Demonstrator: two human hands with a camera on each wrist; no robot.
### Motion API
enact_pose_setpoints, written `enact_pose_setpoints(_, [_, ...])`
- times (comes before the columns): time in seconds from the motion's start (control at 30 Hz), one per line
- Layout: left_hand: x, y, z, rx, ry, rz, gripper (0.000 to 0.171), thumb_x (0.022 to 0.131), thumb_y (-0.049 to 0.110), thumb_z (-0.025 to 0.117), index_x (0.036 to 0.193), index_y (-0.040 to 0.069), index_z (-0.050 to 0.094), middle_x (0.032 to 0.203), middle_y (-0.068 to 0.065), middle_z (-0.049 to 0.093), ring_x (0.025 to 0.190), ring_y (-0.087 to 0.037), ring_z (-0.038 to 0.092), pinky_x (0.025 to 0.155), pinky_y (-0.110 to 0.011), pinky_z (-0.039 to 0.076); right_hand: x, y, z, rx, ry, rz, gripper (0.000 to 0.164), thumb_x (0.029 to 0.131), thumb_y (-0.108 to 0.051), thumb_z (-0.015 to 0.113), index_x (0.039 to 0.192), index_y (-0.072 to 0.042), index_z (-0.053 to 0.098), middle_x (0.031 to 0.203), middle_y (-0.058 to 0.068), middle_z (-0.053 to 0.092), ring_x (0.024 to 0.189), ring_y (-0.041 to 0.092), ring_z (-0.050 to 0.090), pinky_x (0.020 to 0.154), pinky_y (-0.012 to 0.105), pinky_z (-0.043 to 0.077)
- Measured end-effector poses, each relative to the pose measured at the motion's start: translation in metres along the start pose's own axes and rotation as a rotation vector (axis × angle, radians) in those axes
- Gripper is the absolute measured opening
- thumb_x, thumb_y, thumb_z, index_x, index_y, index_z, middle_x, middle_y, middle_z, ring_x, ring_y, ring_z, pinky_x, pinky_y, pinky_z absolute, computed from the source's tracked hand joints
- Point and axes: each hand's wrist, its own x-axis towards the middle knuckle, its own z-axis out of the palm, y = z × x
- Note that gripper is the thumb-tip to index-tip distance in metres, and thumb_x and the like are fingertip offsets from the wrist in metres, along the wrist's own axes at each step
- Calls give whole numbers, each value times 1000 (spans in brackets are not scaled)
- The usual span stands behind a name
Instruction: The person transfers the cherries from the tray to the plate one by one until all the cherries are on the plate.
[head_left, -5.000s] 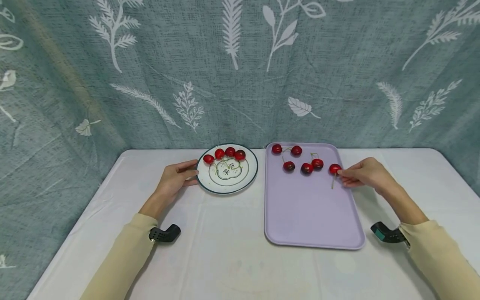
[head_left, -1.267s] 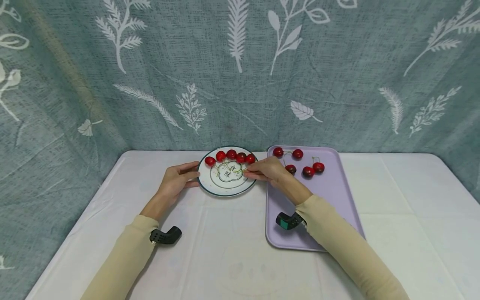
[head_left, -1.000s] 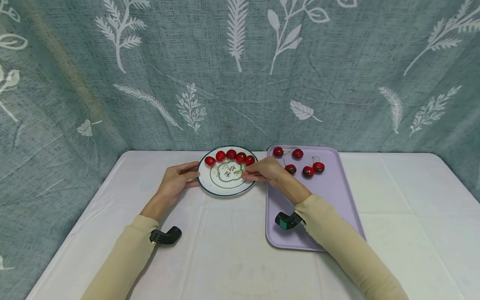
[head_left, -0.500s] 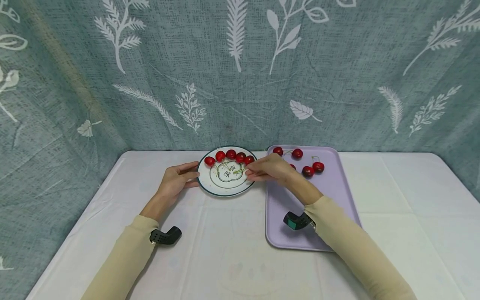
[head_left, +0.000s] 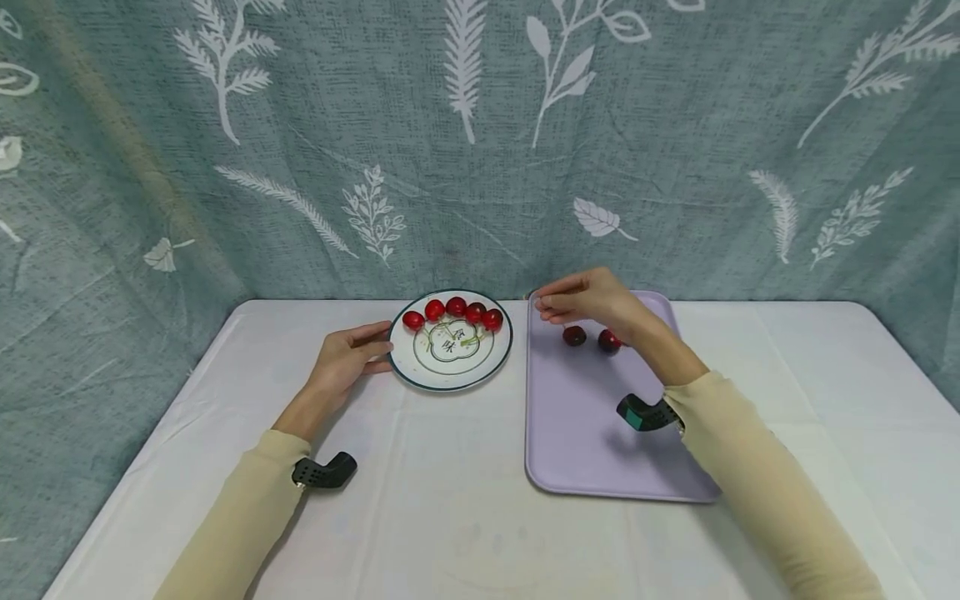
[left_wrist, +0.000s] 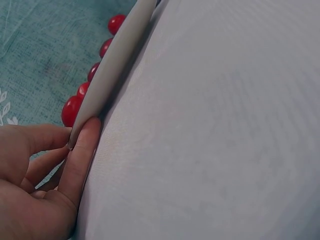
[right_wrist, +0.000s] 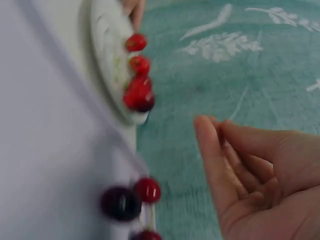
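My left hand [head_left: 339, 367] grips the left rim of a white plate [head_left: 450, 377] with a dark edge; in the left wrist view the plate's rim sits between thumb and fingers. Several red cherries [head_left: 456, 307] with stems lie in an arc along the plate's back. My right hand [head_left: 596, 298] hovers over the back left of the lilac tray [head_left: 585, 442], fingers loosely bent and holding nothing. Just below it lie a dark cherry [head_left: 574, 336] and another cherry [head_left: 609, 342]. The hand hides the other tray cherries in the head view; the right wrist view shows a red cherry [right_wrist: 147, 189] there.
A white cloth [head_left: 420, 483] covers the table. Behind it hangs a green curtain [head_left: 480, 208] with white leaf patterns, close to the back edge of plate and tray. Both wrists wear a black camera mount [head_left: 326, 472].
My right hand took a cherry from the tray's right side, laid it at the right end of the plate's row, let go, and moved back over the tray. My left hand stayed at the plate.
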Motion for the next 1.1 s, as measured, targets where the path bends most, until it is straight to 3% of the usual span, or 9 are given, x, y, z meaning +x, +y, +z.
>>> enact_pose_setpoints(0.2, [-2, 0, -2, 5, -8, 12, 51, 96, 1, 57, 145, -1, 44, 147, -21, 42, 100, -9, 62, 81, -22, 60, -7, 12, -20, -617, 188, -296, 21, 90, 5, 63, 109, 6, 72, 106, 21, 71, 91, 33, 69, 78, 42, 61])
enact_pose_setpoints(0.3, [-2, -1, -2, 4, -3, 16, 50, 96, 1, 57, 145, -1, 45, 147, -21, 43, 99, -9, 63, 81, -22, 60, -13, 20, -37, -745, 219, -383, 21, 89, 10, 62, 107, 6, 73, 105, 22, 71, 94, 33, 68, 79, 45, 61])
enact_pose_setpoints(0.47, [-2, -2, -2, 4, -2, 22, 50, 96, 0, 57, 145, -2, 45, 147, -21, 42, 99, -9, 63, 81, -22, 60, -21, 38, -69, -838, 193, -439, 23, 87, 13, 63, 106, 5, 73, 104, 22, 71, 94, 36, 68, 81, 49, 60])
enact_pose_setpoints(0.63, [-1, -3, -1, -1, 1, 18, 49, 96, 0, 57, 144, -2, 45, 147, -21, 43, 103, -13, 62, 81, -22, 60, -24, 58, -89, -884, 155, -421, 27, 82, 18, 64, 104, 6, 73, 104, 22, 71, 96, 39, 67, 85, 52, 58])
enact_pose_setpoints(0.8, [-1, -4, -1, -2, -1, 12, 49, 97, 1, 56, 144, -2, 45, 146, -21, 43, 107, -16, 61, 82, -23, 60, -23, 68, -96, -887, 115, -426, 34, 80, 23, 61, 105, 5, 73, 106, 21, 71, 98, 40, 66, 86, 52, 58])
enact_pose_setpoints(1.1, [-2, -2, -2, -4, 5, 1, 49, 97, 2, 57, 145, -1, 45, 148, -20, 42, 106, -15, 62, 82, -23, 60, -20, 71, -94, -985, 40, -438, 41, 74, 27, 58, 102, 3, 75, 101, 18, 73, 98, 37, 67, 82, 50, 60])
